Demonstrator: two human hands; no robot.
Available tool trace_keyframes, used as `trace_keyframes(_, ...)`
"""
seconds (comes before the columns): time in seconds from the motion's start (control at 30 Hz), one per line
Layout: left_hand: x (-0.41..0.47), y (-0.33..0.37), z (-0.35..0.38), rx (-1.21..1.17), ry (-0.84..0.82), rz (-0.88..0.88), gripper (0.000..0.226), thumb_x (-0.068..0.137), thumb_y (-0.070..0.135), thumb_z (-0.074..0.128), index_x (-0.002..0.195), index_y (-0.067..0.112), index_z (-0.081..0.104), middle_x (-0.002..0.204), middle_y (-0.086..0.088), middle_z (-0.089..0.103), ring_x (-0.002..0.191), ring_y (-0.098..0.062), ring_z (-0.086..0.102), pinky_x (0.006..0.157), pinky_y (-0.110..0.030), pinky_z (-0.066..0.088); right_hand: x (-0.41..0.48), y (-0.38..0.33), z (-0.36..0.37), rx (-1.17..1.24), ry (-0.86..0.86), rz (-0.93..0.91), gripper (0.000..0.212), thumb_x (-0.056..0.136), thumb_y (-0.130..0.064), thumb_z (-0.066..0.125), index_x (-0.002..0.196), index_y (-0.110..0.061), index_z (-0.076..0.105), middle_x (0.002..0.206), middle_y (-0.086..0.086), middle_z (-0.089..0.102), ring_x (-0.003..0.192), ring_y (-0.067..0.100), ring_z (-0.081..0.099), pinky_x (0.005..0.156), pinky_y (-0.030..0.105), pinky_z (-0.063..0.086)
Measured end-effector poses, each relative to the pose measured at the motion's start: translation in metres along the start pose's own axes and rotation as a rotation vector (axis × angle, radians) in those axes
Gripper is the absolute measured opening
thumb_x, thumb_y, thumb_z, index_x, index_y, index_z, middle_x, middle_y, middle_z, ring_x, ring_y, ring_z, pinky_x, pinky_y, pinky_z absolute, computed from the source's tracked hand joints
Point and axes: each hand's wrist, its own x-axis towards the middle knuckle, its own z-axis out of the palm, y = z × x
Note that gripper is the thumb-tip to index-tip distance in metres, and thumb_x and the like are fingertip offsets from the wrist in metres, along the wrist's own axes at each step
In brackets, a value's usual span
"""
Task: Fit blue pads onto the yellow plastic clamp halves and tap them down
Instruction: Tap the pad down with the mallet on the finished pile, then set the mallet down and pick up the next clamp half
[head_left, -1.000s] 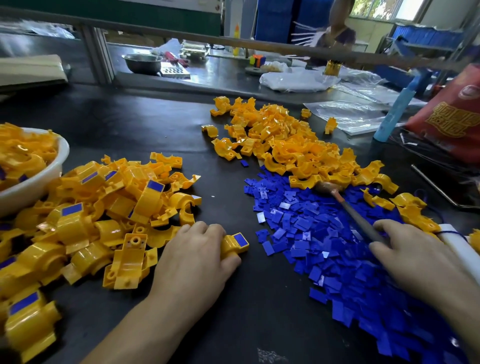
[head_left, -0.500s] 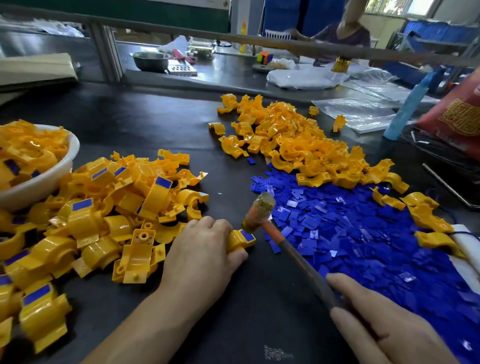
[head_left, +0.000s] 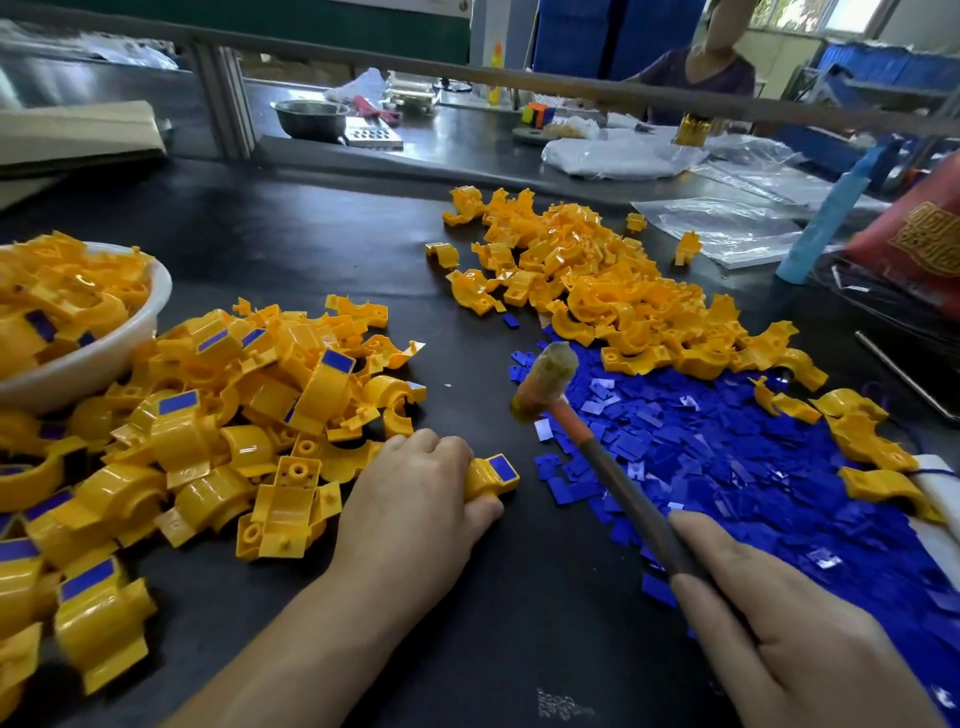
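Observation:
My left hand (head_left: 415, 499) presses a yellow clamp half (head_left: 485, 477) against the black table, its blue pad (head_left: 503, 467) facing up. My right hand (head_left: 779, 634) grips the handle of a small mallet (head_left: 543, 382), whose head hangs above and to the right of the clamp half. A spread of loose blue pads (head_left: 727, 457) lies to the right. Bare yellow clamp halves (head_left: 597, 291) are heaped behind it. Padded clamp halves (head_left: 249, 415) are piled to the left.
A white bowl (head_left: 104, 348) full of clamp halves stands at the far left. Plastic bags (head_left: 727, 228), a blue tube (head_left: 826, 218) and a red bag (head_left: 919, 234) lie at the back right. Another person (head_left: 696, 62) works at the bench beyond a rail.
My right hand took up the mallet from the blue pads, swung it over to the clamp half, and its head has now lifted up and away from the pad.

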Motion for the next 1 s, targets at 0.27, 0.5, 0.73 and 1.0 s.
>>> trace_keyframes(0.27, 0.0, 0.003, -0.002, 0.015, -0.022, -0.043, 0.048, 0.086, 0.063, 0.057, 0.124, 0.035, 0.054, 0.113, 0.013, 0.055, 0.108, -0.009, 0.047, 0.083, -0.024, 0.042, 0.013, 0.002, -0.003, -0.001, -0.102, 0.033, 0.047, 0.08, -0.039, 0.068, 0.117, -0.059, 0.048, 0.09, -0.043, 0.052, 0.087, -0.028, 0.048, 0.076, -0.004, 0.037)
trace_keyframes(0.5, 0.002, 0.0, -0.007, -0.145, -0.043, -0.104, 0.043, 0.084, 0.067, 0.056, 0.116, 0.039, 0.055, 0.103, 0.018, 0.058, 0.095, -0.002, 0.054, 0.075, -0.023, 0.047, 0.031, 0.045, -0.012, -0.169, 0.037, 0.19, 0.044, 0.085, -0.026, 0.06, 0.124, -0.043, 0.05, 0.077, -0.016, 0.055, 0.062, 0.004, 0.055, 0.052, 0.023, 0.044)
trace_keyframes(0.73, 0.024, -0.024, -0.046, -1.88, 0.168, -0.479, 0.062, 0.095, 0.063, 0.035, 0.109, 0.009, 0.063, 0.09, -0.007, 0.078, 0.065, -0.012, 0.07, 0.052, -0.021, 0.055, 0.064, 0.101, -0.019, -0.508, 0.079, 0.266, 0.039, 0.087, -0.028, 0.053, 0.125, -0.031, 0.044, 0.085, -0.006, 0.05, 0.07, 0.017, 0.05, 0.056, 0.035, 0.047)
trace_keyframes(1.0, 0.017, -0.029, -0.048, -2.225, 0.07, -0.381, 0.078, 0.084, 0.067, 0.053, 0.133, 0.006, 0.051, 0.115, -0.009, 0.072, 0.079, -0.014, 0.07, 0.062, -0.023, 0.055, 0.084, 0.107, -0.02, -0.667, -0.083, 0.321, 0.042, 0.092, -0.042, 0.046, 0.133, -0.033, 0.043, 0.109, -0.004, 0.054, 0.102, 0.018, 0.052, 0.079, 0.032, 0.048)
